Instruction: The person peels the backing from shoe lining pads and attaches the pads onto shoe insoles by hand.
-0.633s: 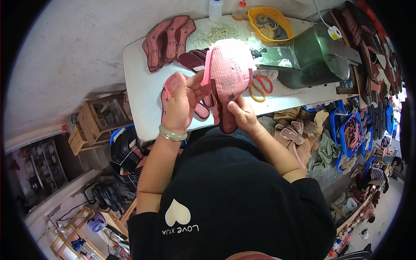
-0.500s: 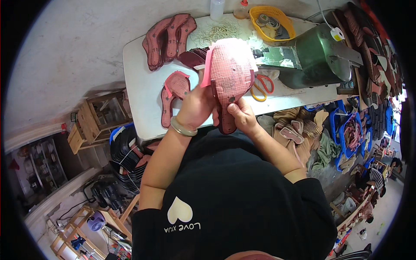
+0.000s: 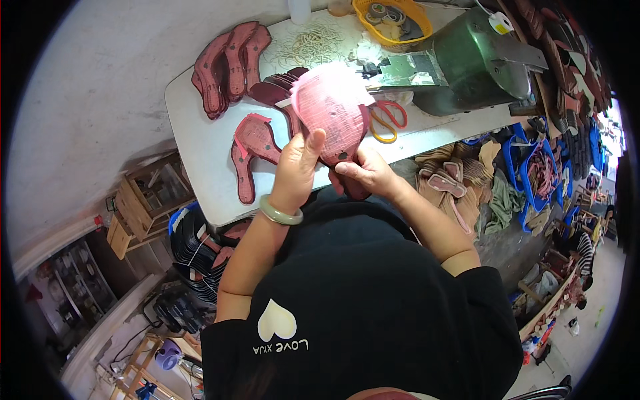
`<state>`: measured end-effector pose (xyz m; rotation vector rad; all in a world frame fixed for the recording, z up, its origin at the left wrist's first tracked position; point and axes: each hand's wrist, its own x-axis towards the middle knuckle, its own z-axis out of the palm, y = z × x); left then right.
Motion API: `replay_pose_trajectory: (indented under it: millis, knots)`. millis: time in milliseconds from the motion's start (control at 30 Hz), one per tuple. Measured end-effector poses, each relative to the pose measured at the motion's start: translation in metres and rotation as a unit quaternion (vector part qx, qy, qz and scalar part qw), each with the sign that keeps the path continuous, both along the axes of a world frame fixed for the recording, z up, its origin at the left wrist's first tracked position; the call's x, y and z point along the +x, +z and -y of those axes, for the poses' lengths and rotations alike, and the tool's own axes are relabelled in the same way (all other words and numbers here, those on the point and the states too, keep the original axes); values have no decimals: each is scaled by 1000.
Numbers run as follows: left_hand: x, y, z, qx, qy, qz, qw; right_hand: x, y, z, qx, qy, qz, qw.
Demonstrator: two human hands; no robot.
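Note:
Both hands hold a shoe insole [image 3: 330, 117] with a pink mesh-patterned face and dark red edge, wide end away from me, over the near part of the table. My left hand [image 3: 297, 170] grips its left side, thumb along the edge and fingers partly hidden behind. My right hand [image 3: 369, 175] is closed round its narrow part, thumb on the pink face. Just left of my left hand, another pink insole [image 3: 255, 141] lies on the white table [image 3: 200, 163]. A fanned stack of dark red pieces [image 3: 277, 89] sits behind the held one.
Stacked pink insoles [image 3: 233, 57] lie at the far left, beside loose pale strings [image 3: 313, 45]. A yellow basket [image 3: 400, 41], a green machine [image 3: 473, 63] and red-and-yellow scissors [image 3: 385, 123] stand or lie to the right. Below the table are brown pieces [image 3: 467, 170] and blue crates [image 3: 510, 163].
The held insole has come slightly left and nearer, its face tilting. My left thumb now shows along its edge. The whole view has shifted a little, moving the table leftward in the picture.

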<state>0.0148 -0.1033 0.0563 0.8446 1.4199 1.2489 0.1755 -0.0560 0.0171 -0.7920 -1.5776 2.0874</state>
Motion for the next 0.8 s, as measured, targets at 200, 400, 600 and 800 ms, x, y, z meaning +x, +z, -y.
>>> replay_pose_trajectory:
  millis: [200, 400, 600, 800]
  knots:
    - [5, 10, 3, 77, -16, 399, 914, 11, 33, -10, -1, 59, 117, 991]
    - [9, 14, 11, 67, 10, 334, 940, -1, 44, -33, -179, -192, -204, 943]
    - [13, 13, 14, 106, 57, 243, 963, -16, 51, -23, -90, -266, -107, 954]
    - [34, 18, 10, 137, 143, 111, 974, -34, 52, -16, 419, -337, 48, 842]
